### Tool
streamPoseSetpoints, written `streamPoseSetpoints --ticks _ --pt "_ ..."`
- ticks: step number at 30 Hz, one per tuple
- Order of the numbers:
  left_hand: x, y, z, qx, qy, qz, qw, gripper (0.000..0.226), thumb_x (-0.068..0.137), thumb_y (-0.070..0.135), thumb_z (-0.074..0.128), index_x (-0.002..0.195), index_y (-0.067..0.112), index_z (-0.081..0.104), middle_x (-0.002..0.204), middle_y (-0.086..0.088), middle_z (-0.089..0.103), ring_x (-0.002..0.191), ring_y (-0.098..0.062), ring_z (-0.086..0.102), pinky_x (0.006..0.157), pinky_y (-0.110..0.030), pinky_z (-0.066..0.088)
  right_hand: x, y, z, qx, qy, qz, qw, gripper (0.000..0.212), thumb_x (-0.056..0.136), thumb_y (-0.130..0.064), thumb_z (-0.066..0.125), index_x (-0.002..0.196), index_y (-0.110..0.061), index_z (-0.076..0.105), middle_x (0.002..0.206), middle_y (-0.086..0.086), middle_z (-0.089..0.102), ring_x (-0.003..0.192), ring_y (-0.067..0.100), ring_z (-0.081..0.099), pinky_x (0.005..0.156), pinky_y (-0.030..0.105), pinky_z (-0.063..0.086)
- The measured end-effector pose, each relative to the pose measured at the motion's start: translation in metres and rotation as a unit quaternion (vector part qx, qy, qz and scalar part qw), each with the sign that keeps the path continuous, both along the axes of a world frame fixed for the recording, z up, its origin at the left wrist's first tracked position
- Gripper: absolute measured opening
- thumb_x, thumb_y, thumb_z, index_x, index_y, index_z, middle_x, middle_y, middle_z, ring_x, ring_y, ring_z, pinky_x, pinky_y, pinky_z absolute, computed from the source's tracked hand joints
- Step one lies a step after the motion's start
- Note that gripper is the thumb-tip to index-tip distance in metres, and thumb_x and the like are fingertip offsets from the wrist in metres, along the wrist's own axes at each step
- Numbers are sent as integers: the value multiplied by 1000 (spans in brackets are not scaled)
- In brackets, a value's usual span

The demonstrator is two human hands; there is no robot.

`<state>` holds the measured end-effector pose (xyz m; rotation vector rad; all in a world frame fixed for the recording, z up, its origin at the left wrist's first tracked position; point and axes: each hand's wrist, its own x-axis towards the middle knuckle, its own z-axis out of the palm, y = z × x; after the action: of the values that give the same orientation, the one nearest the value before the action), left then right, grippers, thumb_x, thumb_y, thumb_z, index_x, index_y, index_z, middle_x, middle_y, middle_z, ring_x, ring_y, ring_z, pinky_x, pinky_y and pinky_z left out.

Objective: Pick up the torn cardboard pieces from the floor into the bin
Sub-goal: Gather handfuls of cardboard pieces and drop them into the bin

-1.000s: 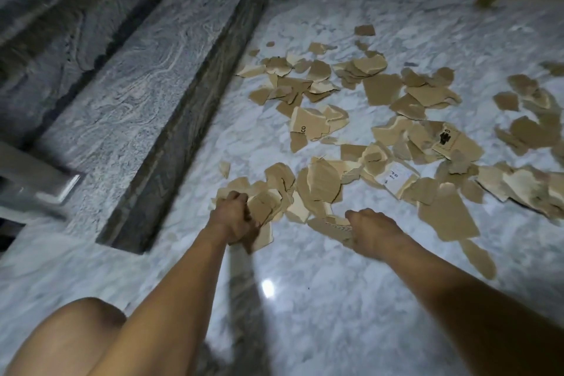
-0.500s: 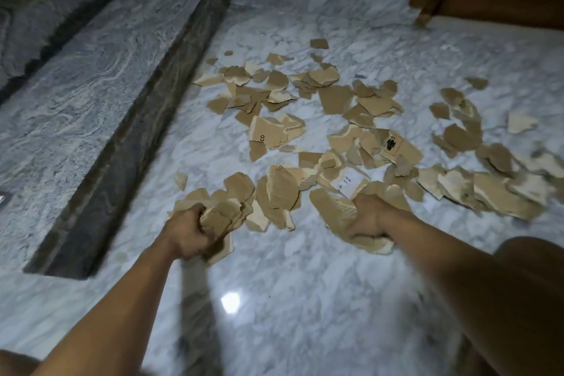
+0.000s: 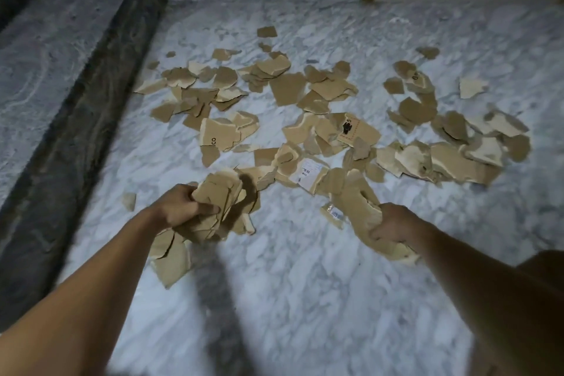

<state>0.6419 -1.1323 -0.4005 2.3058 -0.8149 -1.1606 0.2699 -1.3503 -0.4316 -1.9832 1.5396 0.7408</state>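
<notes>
Two fistfuls: my left grip (image 3: 180,207) clenches a wad of cardboard pieces (image 3: 218,192), my right grip (image 3: 393,223) a long torn slab (image 3: 357,207). The rest litter the middle of the floor (image 3: 305,299); no bin shows. I'd squeeze tighter and lift level, because scraps dangle under my left wrist.

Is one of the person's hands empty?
No, the left hand grips one bunch of torn brown cardboard pieces and the right hand grips a second bunch of torn brown cardboard pieces.
</notes>
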Motion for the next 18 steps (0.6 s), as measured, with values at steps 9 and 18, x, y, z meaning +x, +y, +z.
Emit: streamPoseSetpoints --ticks 9,18 --pt "-77 -71 -18 7 40 -90 995 33 77 22 81 107 15 71 100 -1 74 91 -17 68 79 -27 51 -12 0 -4 -11 -38 22 999 55 83 -32 73 130 -14 52 126 10 64 112 29 63 75 27 43" --pt "-111 -108 -12 2 29 -136 990 19 79 21 80 95 20 70 87 5 74 80 -9 66 67 -20 45 -22 9 -15 -40 -111 83 990 68 83 -36 70 142 -19 41 139 9 53 127 31 53 104 36 45"
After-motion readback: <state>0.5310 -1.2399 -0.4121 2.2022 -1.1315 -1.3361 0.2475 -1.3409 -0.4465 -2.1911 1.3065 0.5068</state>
